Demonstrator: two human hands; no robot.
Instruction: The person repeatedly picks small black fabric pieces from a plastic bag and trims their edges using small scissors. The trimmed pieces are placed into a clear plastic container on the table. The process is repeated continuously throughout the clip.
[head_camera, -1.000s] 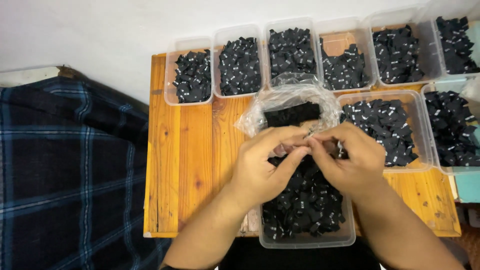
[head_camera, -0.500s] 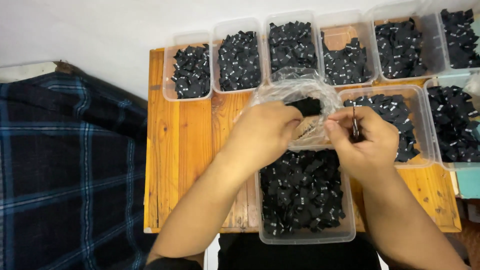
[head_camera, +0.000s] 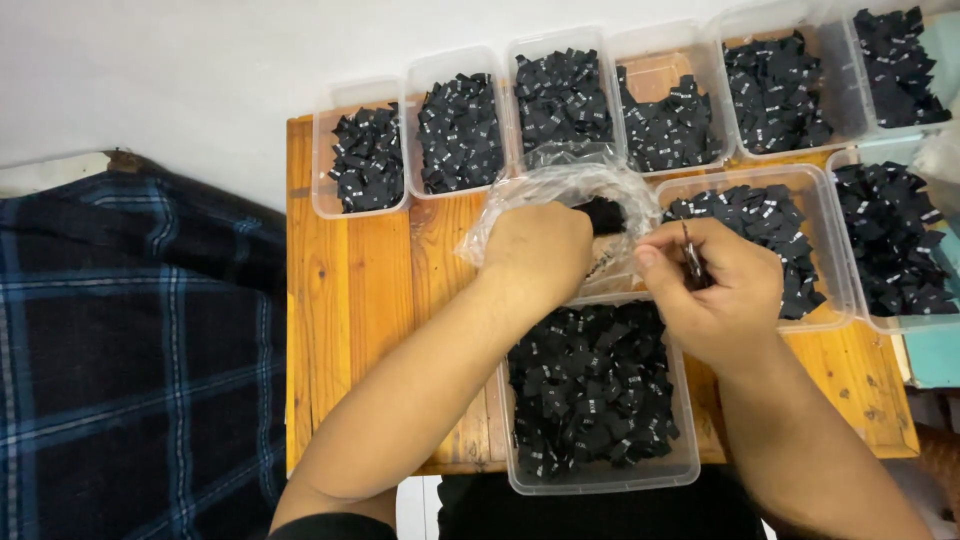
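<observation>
Clear plastic bag (head_camera: 560, 190) in the left hand (head_camera: 535, 250) grip; right hand (head_camera: 715, 285) pinching a small dark piece (head_camera: 690, 255).

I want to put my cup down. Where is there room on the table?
Bare wood lies on the wooden table, between its left edge and the left hand. A smaller patch sits right of the right hand. The back row of tubs is crowded.

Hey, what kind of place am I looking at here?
Probably a small home or workshop sorting station: a low wooden table lined with clear plastic tubs of small black tags, and the left hand in a clear plastic bag.
</observation>
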